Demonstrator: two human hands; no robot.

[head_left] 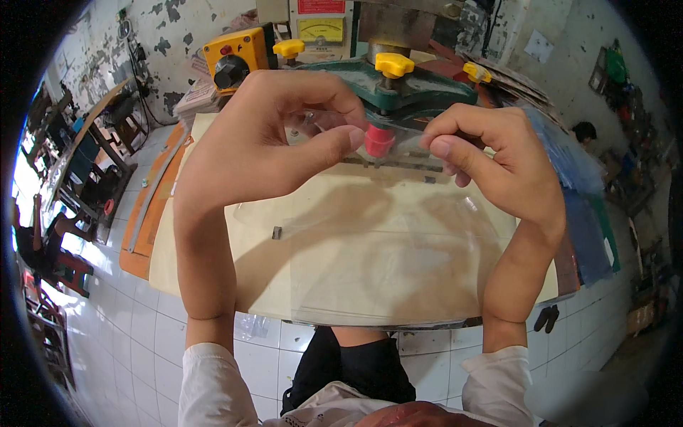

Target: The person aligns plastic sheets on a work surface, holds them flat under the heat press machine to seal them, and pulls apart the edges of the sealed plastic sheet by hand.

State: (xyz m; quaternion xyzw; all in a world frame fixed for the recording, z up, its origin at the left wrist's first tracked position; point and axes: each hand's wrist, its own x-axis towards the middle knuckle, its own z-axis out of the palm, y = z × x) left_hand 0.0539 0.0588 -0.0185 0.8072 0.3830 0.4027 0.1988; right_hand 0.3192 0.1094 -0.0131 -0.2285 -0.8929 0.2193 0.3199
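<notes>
My left hand and my right hand are raised over a cream worktable. Between them they pinch a clear plastic sheet by its upper edge, thumbs and forefingers closed on it. The sheet hangs down toward me, and the table shows through it. Just behind my fingers stands a green press machine with yellow knobs and a red round head. The sheet's top edge lies close under that red head.
A yellow control box with a black knob stands at the back left. Blue plastic sheets pile up on the right. A stack of card lies behind the machine. Another person sits at the far right; someone else sits at the far left.
</notes>
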